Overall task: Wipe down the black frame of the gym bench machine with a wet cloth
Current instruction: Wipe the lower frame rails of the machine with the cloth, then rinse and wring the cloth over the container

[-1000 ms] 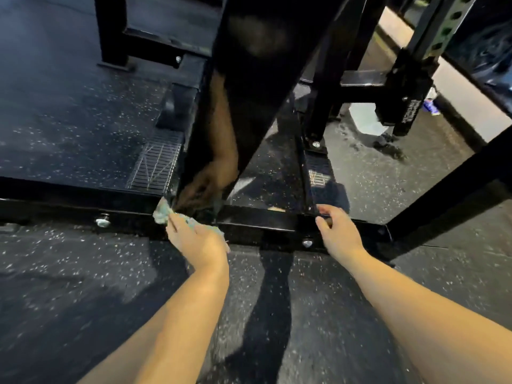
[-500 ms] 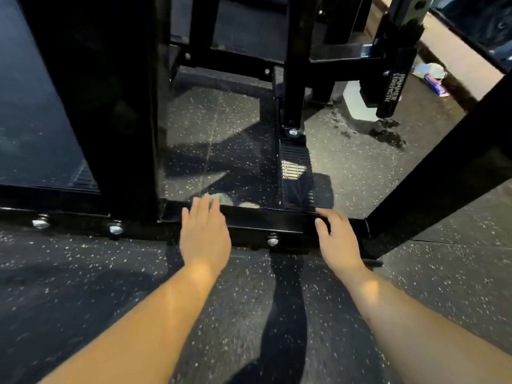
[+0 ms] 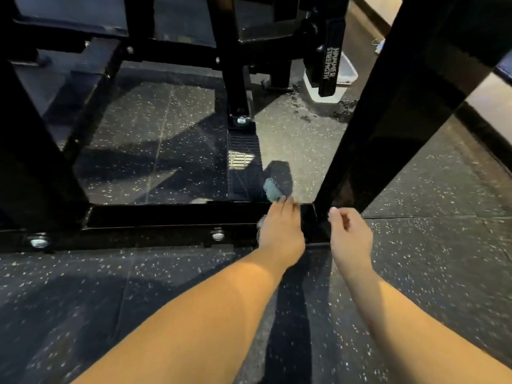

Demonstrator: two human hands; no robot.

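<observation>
The black frame's low cross bar (image 3: 171,216) runs left to right along the speckled rubber floor, bolted at its front. My left hand (image 3: 281,231) lies over the bar's right part and presses a teal cloth (image 3: 273,191) on it; the cloth sticks out past the fingertips, most of it hidden under the hand. My right hand (image 3: 350,235) hovers just right of it, off the bar, fingers loosely curled and holding nothing, beside the foot of a slanted black upright (image 3: 388,120).
A thick black post (image 3: 30,151) rises at the left. A central post with a ribbed foot plate (image 3: 243,162) stands behind the bar. A white tub (image 3: 342,76) and wet marks lie at the back right, near a wall ledge (image 3: 482,92).
My left hand has slid the cloth rightward along the bar, from the left post to the right end. My right hand has lifted off the bar and curled loosely.
</observation>
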